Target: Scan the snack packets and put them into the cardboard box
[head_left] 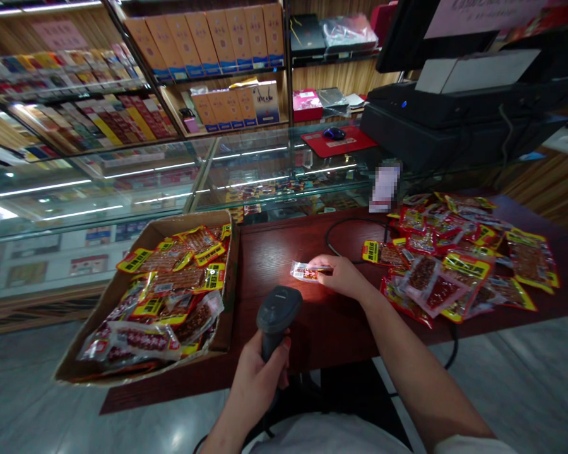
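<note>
My left hand (260, 372) is wrapped round the handle of a dark grey barcode scanner (279, 309), its head tilted forward over the wooden counter (265, 246). Just beyond it, my right hand (338, 275) pinches one end of a small clear snack packet (305, 271) with red and white print. A patch of light falls on the counter near that packet. To the left stands an open cardboard box (234, 277) full of snack packets (170, 277) in yellow, red and clear wrapping. On the right lies a loose pile of similar packets (468, 271).
A glass display case (161, 176) borders the counter's far side, with a red mouse pad (336, 144) and a mouse (334, 133) on top. A dark register machine (454, 120) sits at the back right. A black cable (336, 230) curls across the counter. Stocked shelves line the wall.
</note>
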`<action>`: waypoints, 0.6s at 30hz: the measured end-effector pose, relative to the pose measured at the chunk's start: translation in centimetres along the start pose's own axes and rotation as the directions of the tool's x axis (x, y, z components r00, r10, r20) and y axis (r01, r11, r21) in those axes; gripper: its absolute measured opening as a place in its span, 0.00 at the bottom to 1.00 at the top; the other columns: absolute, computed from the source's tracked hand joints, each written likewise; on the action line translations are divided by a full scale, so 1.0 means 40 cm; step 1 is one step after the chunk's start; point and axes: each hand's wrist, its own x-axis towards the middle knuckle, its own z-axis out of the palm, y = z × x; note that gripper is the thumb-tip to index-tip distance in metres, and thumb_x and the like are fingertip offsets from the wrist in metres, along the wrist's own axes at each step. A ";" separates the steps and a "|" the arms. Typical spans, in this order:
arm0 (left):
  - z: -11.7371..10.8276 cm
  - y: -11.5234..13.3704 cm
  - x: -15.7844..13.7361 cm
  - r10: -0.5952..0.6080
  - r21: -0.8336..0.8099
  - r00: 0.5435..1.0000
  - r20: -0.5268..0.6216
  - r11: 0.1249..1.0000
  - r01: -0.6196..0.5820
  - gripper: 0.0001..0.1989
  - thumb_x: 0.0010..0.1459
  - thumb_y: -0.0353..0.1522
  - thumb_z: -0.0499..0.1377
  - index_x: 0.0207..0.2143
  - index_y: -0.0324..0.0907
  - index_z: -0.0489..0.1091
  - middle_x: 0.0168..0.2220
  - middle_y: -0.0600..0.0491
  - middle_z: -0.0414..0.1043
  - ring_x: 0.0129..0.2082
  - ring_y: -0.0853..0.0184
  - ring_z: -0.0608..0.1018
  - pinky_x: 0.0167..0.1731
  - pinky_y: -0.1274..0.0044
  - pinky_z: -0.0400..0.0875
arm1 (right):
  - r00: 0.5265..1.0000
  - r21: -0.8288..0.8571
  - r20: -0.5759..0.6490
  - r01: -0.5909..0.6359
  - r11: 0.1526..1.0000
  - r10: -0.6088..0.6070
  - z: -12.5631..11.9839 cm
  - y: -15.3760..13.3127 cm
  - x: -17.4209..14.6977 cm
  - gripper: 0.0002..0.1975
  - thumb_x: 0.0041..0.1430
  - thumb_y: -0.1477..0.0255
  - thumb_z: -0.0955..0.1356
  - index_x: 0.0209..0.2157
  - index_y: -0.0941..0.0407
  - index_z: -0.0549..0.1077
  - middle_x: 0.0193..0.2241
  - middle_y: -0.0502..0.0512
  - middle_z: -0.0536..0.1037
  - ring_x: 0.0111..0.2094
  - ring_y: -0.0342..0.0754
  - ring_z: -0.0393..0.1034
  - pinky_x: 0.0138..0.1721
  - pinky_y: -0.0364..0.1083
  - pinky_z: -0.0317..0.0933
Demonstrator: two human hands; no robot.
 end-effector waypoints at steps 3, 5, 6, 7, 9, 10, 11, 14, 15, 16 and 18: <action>0.002 0.001 0.004 0.008 -0.002 1.000 -0.002 1.000 -0.008 0.17 0.54 0.43 0.63 0.38 0.39 0.70 0.19 0.61 0.65 0.12 0.73 0.68 0.14 0.81 0.62 | 1.000 0.006 0.004 0.004 1.000 -0.004 -0.001 -0.006 0.000 0.16 0.50 0.78 0.66 0.40 0.55 0.79 0.39 0.52 0.83 0.40 0.48 0.78 0.46 0.46 0.67; 0.001 0.004 0.005 0.012 0.004 1.000 -0.003 1.000 -0.012 0.16 0.54 0.43 0.63 0.36 0.39 0.70 0.19 0.61 0.66 0.13 0.73 0.69 0.14 0.81 0.63 | 1.000 0.004 0.006 0.002 1.000 -0.002 -0.002 -0.006 -0.001 0.15 0.51 0.78 0.66 0.40 0.55 0.79 0.38 0.51 0.83 0.40 0.48 0.77 0.46 0.47 0.67; 0.001 0.004 0.006 0.009 0.008 1.000 -0.005 1.000 -0.009 0.16 0.54 0.43 0.63 0.34 0.39 0.69 0.19 0.60 0.66 0.13 0.73 0.69 0.15 0.81 0.63 | 1.000 0.007 0.004 0.003 1.000 -0.003 -0.003 -0.004 -0.002 0.15 0.51 0.78 0.67 0.40 0.55 0.79 0.38 0.51 0.83 0.40 0.48 0.77 0.47 0.47 0.67; 0.000 0.004 0.007 0.003 0.007 1.000 -0.011 1.000 -0.003 0.16 0.54 0.43 0.63 0.33 0.39 0.69 0.19 0.60 0.65 0.13 0.73 0.69 0.15 0.81 0.63 | 1.000 0.020 -0.006 0.003 1.000 -0.003 -0.004 -0.003 -0.003 0.15 0.50 0.78 0.67 0.40 0.55 0.79 0.38 0.52 0.83 0.41 0.49 0.77 0.48 0.48 0.67; -0.001 -0.002 0.009 -0.011 -0.020 1.000 -0.026 1.000 0.011 0.18 0.53 0.44 0.63 0.36 0.39 0.70 0.19 0.61 0.65 0.12 0.73 0.69 0.14 0.82 0.62 | 0.998 0.101 -0.050 -0.021 0.995 0.027 -0.006 -0.004 -0.003 0.16 0.50 0.77 0.68 0.41 0.55 0.78 0.40 0.52 0.83 0.42 0.49 0.77 0.49 0.49 0.67; -0.002 -0.007 0.011 -0.017 -0.046 0.999 -0.033 0.999 0.015 0.20 0.53 0.44 0.64 0.39 0.38 0.70 0.19 0.62 0.66 0.12 0.73 0.69 0.14 0.82 0.62 | 0.995 0.183 -0.073 -0.048 0.982 0.063 -0.005 -0.010 0.000 0.16 0.50 0.76 0.69 0.43 0.55 0.77 0.41 0.53 0.83 0.43 0.50 0.77 0.50 0.50 0.67; -0.003 -0.013 0.013 -0.024 -0.077 0.999 -0.040 0.997 0.021 0.22 0.52 0.45 0.64 0.42 0.38 0.70 0.19 0.62 0.66 0.12 0.73 0.68 0.13 0.81 0.61 | 0.991 0.290 -0.087 -0.077 0.954 0.106 -0.002 -0.022 0.005 0.17 0.50 0.74 0.69 0.44 0.55 0.77 0.42 0.54 0.82 0.43 0.50 0.77 0.50 0.50 0.68; -0.008 -0.033 0.023 -0.061 -0.175 0.995 -0.076 0.983 0.047 0.25 0.52 0.47 0.65 0.45 0.38 0.70 0.19 0.62 0.67 0.12 0.73 0.68 0.12 0.81 0.62 | 0.989 0.611 -0.016 -0.107 0.785 0.147 0.037 -0.104 0.045 0.20 0.51 0.69 0.72 0.48 0.54 0.74 0.46 0.54 0.81 0.43 0.51 0.78 0.48 0.52 0.71; -0.010 -0.038 0.026 -0.072 -0.206 0.993 -0.090 0.977 0.052 0.25 0.52 0.47 0.65 0.45 0.38 0.70 0.19 0.61 0.68 0.12 0.73 0.68 0.12 0.82 0.62 | 0.995 0.674 0.024 -0.091 0.733 0.101 0.063 -0.146 0.068 0.21 0.52 0.68 0.72 0.49 0.53 0.73 0.47 0.54 0.81 0.43 0.51 0.78 0.48 0.53 0.72; -0.012 -0.042 0.030 -0.079 -0.233 0.992 -0.100 0.971 0.054 0.26 0.51 0.48 0.65 0.44 0.39 0.70 0.20 0.61 0.68 0.12 0.73 0.68 0.13 0.82 0.63 | 0.998 0.705 0.061 -0.063 0.706 0.029 0.094 -0.191 0.096 0.21 0.53 0.68 0.72 0.50 0.52 0.73 0.48 0.53 0.80 0.44 0.51 0.78 0.49 0.53 0.72; -0.016 -0.048 0.036 -0.078 -0.264 0.991 -0.109 0.963 0.047 0.26 0.50 0.48 0.66 0.44 0.40 0.69 0.20 0.61 0.69 0.13 0.73 0.69 0.13 0.82 0.63 | 0.983 0.704 0.132 -0.004 0.710 -0.126 0.165 -0.279 0.158 0.22 0.55 0.68 0.72 0.52 0.48 0.72 0.49 0.50 0.80 0.47 0.51 0.77 0.51 0.53 0.70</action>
